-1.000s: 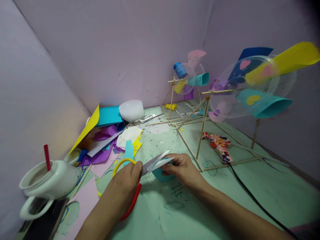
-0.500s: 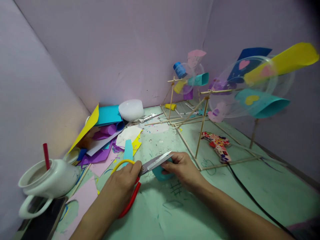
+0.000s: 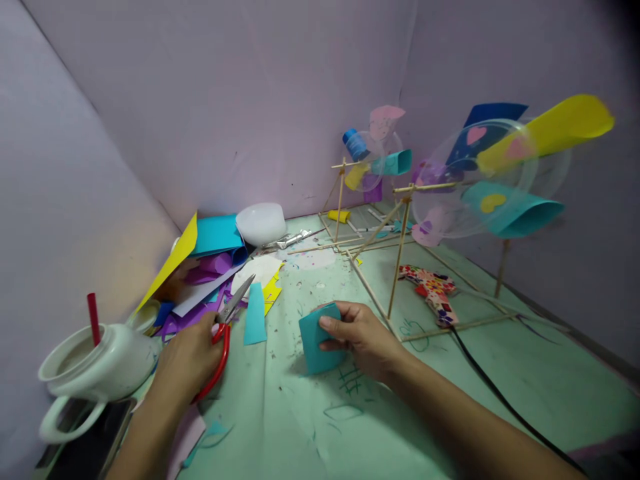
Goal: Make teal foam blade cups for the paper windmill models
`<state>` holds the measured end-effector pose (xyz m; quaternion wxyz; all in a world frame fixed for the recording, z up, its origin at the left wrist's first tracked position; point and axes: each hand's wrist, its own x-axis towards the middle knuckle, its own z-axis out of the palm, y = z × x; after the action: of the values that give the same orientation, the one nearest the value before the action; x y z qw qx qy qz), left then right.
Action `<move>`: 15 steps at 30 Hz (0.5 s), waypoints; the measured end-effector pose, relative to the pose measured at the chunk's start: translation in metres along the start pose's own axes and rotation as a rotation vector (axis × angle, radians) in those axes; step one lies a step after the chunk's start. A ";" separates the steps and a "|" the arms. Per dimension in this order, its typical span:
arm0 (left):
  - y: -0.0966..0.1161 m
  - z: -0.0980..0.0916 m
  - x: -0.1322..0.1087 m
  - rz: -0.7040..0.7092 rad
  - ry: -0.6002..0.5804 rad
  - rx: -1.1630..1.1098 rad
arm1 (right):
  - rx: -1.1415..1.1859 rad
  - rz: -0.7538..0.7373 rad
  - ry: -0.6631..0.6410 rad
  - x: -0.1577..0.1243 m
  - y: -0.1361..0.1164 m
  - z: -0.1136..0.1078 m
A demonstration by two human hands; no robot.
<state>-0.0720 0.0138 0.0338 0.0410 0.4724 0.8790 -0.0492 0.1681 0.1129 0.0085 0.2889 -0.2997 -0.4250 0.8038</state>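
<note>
My left hand [image 3: 193, 353] is closed around a pair of scissors [image 3: 223, 343] with red handles, its blades pointing up and away over the left part of the table. Between the thumb and fingers of my right hand [image 3: 357, 333] is a piece of teal paper [image 3: 320, 341], its flat face turned toward me, just above the table. A longer teal paper strip [image 3: 256, 315] lies flat between the two hands. Close to my left forearm are a thin teal scrap [image 3: 213, 433] and pink paper [image 3: 187, 437].
At right, stick frames carry wheels of clear discs [image 3: 480, 180] with coloured paper cups. A patterned glue gun [image 3: 433, 290] with a black cord lies beneath. At left are a white pot [image 3: 107, 357], a phone [image 3: 83, 437], piled coloured paper [image 3: 217, 233] and a white bowl [image 3: 261, 223].
My left hand has carried the scissors left, away from the teal paper. The paper in my right hand now shows its flat face. A thin teal scrap has appeared near my left forearm.
</note>
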 end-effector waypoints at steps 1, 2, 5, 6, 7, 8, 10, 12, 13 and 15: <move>-0.002 0.001 0.003 -0.019 -0.023 0.016 | 0.008 -0.004 -0.007 0.000 0.000 0.000; -0.003 0.002 0.005 -0.029 -0.032 0.007 | 0.015 -0.009 -0.016 0.000 0.000 0.001; -0.004 0.005 0.008 -0.054 -0.032 -0.008 | 0.034 -0.022 -0.047 -0.002 -0.002 0.002; -0.004 0.005 0.008 -0.066 -0.035 0.000 | 0.041 -0.023 -0.053 -0.002 -0.003 0.003; -0.004 0.006 0.008 -0.077 -0.039 0.009 | 0.049 -0.024 -0.056 -0.003 -0.004 0.003; -0.004 0.006 0.009 -0.086 -0.042 0.016 | 0.057 -0.022 -0.057 -0.003 -0.005 0.003; -0.004 0.006 0.010 -0.097 -0.047 0.019 | 0.065 -0.021 -0.061 -0.003 -0.006 0.003; -0.006 0.005 0.011 -0.100 -0.049 0.015 | 0.065 -0.019 -0.079 -0.003 -0.006 0.003; -0.007 0.005 0.011 -0.100 -0.054 0.013 | 0.063 -0.017 -0.090 -0.002 -0.006 0.003; -0.011 0.005 0.012 -0.098 -0.084 0.003 | 0.060 -0.002 -0.102 -0.001 -0.005 0.003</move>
<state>-0.0880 0.0168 0.0275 0.0748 0.4266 0.8985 -0.0723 0.1679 0.1127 0.0147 0.2765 -0.2491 -0.4152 0.8301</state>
